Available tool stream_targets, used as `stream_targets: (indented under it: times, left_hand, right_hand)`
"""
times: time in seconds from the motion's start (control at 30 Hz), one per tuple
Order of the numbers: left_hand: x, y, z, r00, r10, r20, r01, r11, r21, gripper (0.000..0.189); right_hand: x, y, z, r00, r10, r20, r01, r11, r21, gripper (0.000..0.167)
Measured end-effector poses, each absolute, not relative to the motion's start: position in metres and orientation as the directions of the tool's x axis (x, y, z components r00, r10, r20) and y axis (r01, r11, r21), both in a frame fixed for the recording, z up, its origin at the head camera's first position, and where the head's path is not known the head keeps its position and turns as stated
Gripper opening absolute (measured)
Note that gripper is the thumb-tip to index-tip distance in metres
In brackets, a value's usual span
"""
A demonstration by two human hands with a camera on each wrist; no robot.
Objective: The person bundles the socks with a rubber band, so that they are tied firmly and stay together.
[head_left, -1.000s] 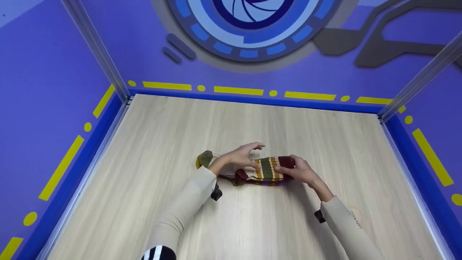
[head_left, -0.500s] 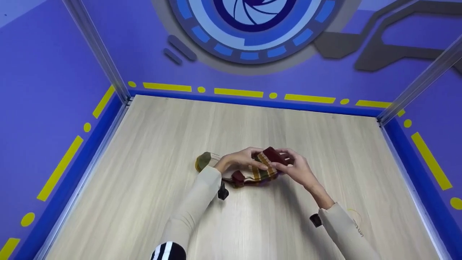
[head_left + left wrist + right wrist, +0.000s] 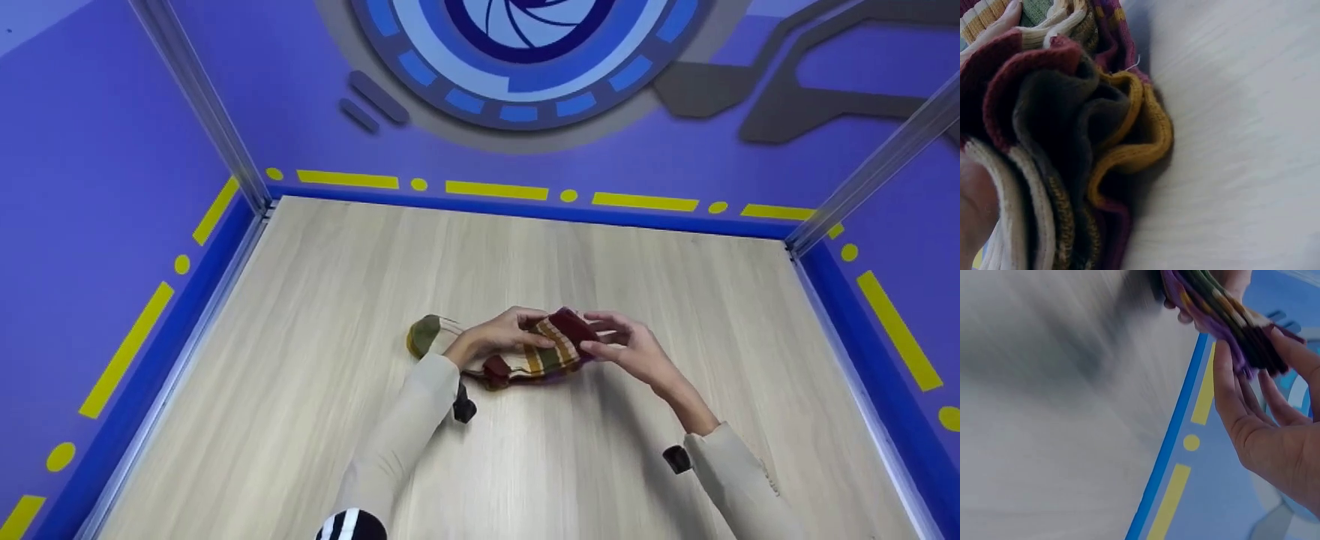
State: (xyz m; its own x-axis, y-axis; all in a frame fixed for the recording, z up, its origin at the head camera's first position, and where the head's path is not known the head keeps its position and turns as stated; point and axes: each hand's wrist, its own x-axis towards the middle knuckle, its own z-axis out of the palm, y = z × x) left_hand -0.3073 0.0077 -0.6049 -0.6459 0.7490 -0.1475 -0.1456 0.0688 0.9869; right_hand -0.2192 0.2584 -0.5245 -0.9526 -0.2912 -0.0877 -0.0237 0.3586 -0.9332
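A layered stack of striped knit socks [image 3: 550, 358] in maroon, mustard, green and cream lies bent over the middle of the table, its maroon cuff end raised. My left hand [image 3: 501, 331] grips the stack near the cuffs, thumb on top and fingers behind. At the cuff end, my right hand [image 3: 631, 351] has its thumb on one side of the layers and its fingers on the other. The right wrist view shows the stacked cuff edges [image 3: 1258, 349] between them. Wavy folds of the socks [image 3: 1129, 140] fill the left wrist view. A green and mustard toe [image 3: 424, 334] sticks out left of my left wrist.
The pale wood tabletop [image 3: 360, 255] is bounded by blue panels [image 3: 405, 150] with yellow marks at the back and sides. Metal posts [image 3: 202, 97] stand at the back corners. Small black wrist cameras [image 3: 464, 405] hang under both sleeves.
My left hand has come right and taken hold of the socks; their cuff end has tilted up. My right hand has shifted its hold, lately easing slightly right to the cuff edge.
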Motion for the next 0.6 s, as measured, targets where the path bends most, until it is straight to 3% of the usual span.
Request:
stream_targets:
  times: [0.27, 0.6]
  left_hand:
    - [-0.306, 0.009, -0.606, -0.647, 0.756, -0.104, -0.074, 0.073, 0.995, 0.046]
    - [-0.306, 0.01, -0.61, -0.647, 0.756, -0.093, -0.022, 0.104, 0.994, 0.041]
  right_hand:
    - [-0.218, 0.304, -0.517, -0.931, -0.365, -0.017, -0.185, 0.513, -0.838, 0.034]
    - [-0.208, 0.409, -0.532, -0.887, -0.421, -0.189, -0.165, 0.672, -0.722, 0.033]
